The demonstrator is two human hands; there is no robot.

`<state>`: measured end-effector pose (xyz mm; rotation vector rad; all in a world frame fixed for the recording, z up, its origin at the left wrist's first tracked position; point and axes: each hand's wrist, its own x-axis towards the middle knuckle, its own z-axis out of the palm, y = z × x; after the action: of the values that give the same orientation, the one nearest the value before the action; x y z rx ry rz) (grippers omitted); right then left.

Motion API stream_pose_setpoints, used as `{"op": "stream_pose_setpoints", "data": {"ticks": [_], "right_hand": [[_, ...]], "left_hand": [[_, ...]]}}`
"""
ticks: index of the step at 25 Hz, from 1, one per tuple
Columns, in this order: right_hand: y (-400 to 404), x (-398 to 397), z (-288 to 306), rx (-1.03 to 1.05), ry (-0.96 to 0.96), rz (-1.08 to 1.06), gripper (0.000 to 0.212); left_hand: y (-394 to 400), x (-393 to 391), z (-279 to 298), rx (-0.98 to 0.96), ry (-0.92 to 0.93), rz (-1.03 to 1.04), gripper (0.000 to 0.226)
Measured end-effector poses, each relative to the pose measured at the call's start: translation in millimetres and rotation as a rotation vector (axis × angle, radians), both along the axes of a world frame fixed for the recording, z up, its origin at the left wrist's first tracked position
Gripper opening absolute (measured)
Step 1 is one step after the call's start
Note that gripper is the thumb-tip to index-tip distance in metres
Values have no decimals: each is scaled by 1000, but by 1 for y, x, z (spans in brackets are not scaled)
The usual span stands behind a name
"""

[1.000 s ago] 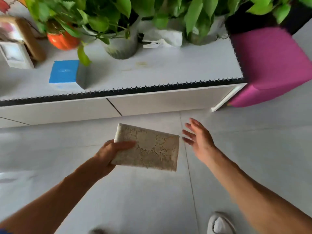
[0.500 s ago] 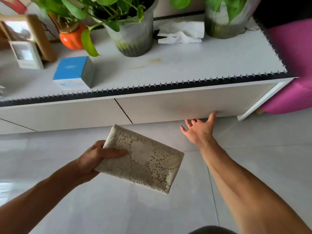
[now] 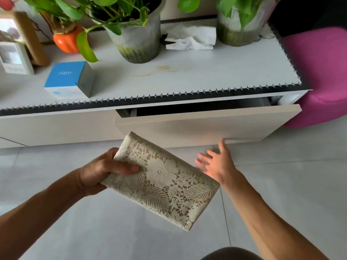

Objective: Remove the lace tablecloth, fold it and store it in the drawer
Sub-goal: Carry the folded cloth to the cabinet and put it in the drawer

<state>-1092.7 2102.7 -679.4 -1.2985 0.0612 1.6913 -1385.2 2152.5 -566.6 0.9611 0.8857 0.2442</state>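
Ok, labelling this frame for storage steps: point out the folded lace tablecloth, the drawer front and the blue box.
folded lace tablecloth (image 3: 165,182), head view, middle of lace.
drawer front (image 3: 197,126), head view, panel face.
blue box (image 3: 64,75), head view, top.

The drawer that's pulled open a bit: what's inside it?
The drawer shows only a narrow dark gap behind its front panel. A pale rounded shape shows at the right end; the rest is hidden under the cabinet top.
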Motion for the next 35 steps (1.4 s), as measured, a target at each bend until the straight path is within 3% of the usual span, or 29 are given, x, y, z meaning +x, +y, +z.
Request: {"op": "stream_pose_setpoints", "data": {"ticks": [1,2,3,4,6,8,10,13,16,18,23,27,29,31,33,35], "right_hand": [[-20,3,15,40,-275,88,55],[-36,9,29,172,-608,79,30],[-45,16,47,381,-947,13,17],[-48,26,66,592,-1284,25,20],[-27,47,100,817,-1830,354,38],[-1,55,122,586,-1954,718,48],[3,53,129,486,-1965,781,37],[-30,49,122,499,-1900,628,28],[-55,55,127,377,-1650,508,29],[-72,58,133,301,-1481,511,35],[-109,64,148,182,-1311,717,56],[-61,67,150,296,-692,598,76],[-29,68,136,353,-462,517,66],[-7,69,120,263,-444,494,59],[7,70,100,143,-566,461,59],[18,75,80,41,-649,444,46]], "left_hand": [[2,2,5,0,-33,7,40],[5,4,11,4,-62,33,39],[8,6,17,10,-81,77,37],[12,9,22,18,-97,126,34],[19,16,32,58,-149,225,35],[26,25,41,107,-211,319,35],[28,34,46,135,-254,383,31],[29,40,45,152,-284,400,30],[27,42,39,114,-311,397,31],[24,47,35,93,-315,381,32],[16,60,20,49,-298,369,30],[3,76,6,-19,-296,329,32],[-1,85,-2,-51,-280,306,52],[0,95,-10,-52,-144,366,54],[4,104,-21,-36,102,453,41],[2,111,-37,-44,299,418,27]]}}
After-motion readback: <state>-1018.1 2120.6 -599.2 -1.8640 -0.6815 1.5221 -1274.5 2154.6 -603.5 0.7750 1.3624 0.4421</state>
